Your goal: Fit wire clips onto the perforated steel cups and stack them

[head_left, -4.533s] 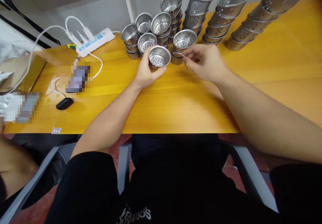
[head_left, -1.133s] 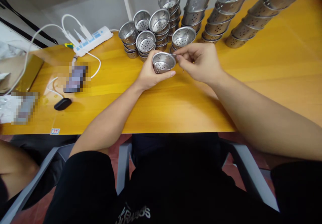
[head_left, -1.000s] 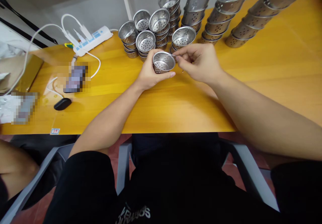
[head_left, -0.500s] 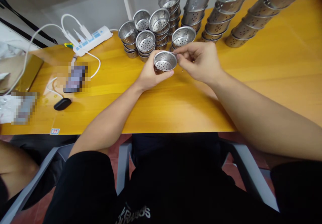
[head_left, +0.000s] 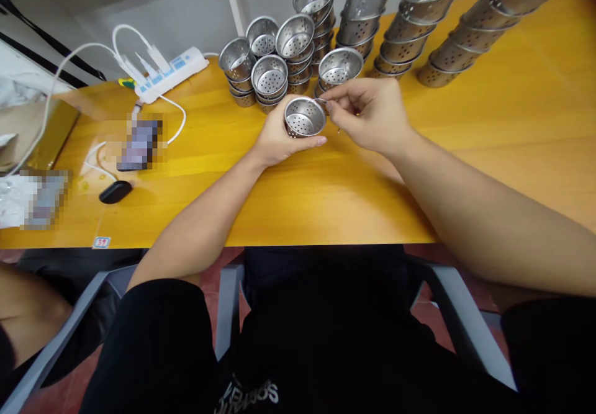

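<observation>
A small perforated metal cup (head_left: 305, 118) is held in my left hand (head_left: 278, 133), its open top tilted up toward me and the thumb along its near side. My right hand (head_left: 372, 113) is pinched at the cup's right rim, with thumb and index finger closed on something thin, like a wire, too small to make out clearly. Just behind my hands stands another perforated cup (head_left: 340, 66) on a short stack. Nearer the left, a stack topped by a perforated cup (head_left: 269, 77) is close to my left fingers.
Tall leaning stacks of metal cups (head_left: 405, 45) line the back right of the yellow table (head_left: 298, 209). At the left lie a white power strip (head_left: 174, 76) with cables, a blurred phone (head_left: 139, 146) and a black oval object (head_left: 115, 192). Another person's leg (head_left: 32, 296) shows lower left.
The cup in my left hand has tipped slightly, and my left thumb has shifted a little to the right and down. My right hand is nearly still.
</observation>
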### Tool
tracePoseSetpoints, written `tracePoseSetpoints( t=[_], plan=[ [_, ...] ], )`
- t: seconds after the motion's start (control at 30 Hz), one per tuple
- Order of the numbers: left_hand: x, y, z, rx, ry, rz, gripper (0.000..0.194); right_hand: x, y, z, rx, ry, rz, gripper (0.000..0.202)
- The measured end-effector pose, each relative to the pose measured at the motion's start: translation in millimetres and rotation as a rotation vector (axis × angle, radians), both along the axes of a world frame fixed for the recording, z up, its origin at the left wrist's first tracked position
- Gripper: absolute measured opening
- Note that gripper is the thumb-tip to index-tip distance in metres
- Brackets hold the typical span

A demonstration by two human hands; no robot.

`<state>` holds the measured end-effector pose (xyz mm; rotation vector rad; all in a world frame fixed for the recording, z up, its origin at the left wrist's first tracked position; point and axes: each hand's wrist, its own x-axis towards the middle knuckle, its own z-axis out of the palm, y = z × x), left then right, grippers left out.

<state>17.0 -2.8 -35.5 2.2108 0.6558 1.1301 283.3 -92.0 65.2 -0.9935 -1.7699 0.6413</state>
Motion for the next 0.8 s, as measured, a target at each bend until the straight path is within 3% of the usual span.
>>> tracePoseSetpoints(
  t=[0.23,0.53,0.8],
  plan=[
    [2,5,-12.8,0.010,-0.060,-0.022,0.121,-1,-4,6.9,-0.071,0.037,0.009,0.042],
    [7,-15,5.9,-0.077,0.006,0.033,0.106,-8,-6,8.1,-0.095,0.071,0.022,0.043],
    [10,-18,6.7,-0.055,0.024,0.057,0.105,-7,-3,3.9,-0.039,0.046,-0.012,0.042]
  ],
)
